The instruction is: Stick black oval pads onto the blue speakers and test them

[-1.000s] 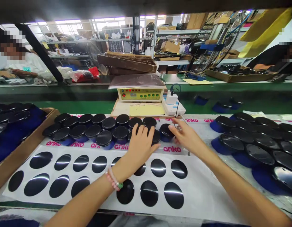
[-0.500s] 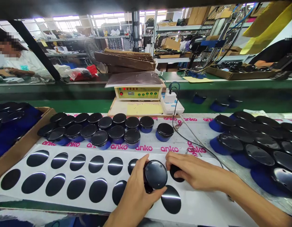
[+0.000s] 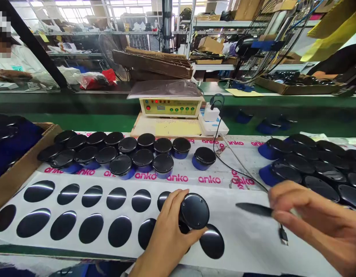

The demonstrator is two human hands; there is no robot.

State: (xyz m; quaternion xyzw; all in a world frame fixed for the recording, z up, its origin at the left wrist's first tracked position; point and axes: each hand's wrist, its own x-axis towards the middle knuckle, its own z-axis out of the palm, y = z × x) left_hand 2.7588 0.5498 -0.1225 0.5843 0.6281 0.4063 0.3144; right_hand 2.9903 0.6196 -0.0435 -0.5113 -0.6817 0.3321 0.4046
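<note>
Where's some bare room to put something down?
The white sheet between the rightmost black oval and the cable plug, below the right hand's dark disc. Crowded: the double row of blue cups and the right-hand cluster.

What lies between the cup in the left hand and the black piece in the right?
Head view: only bare white sheet between cup and black piece; a black oval lies nearer the camera.
</note>
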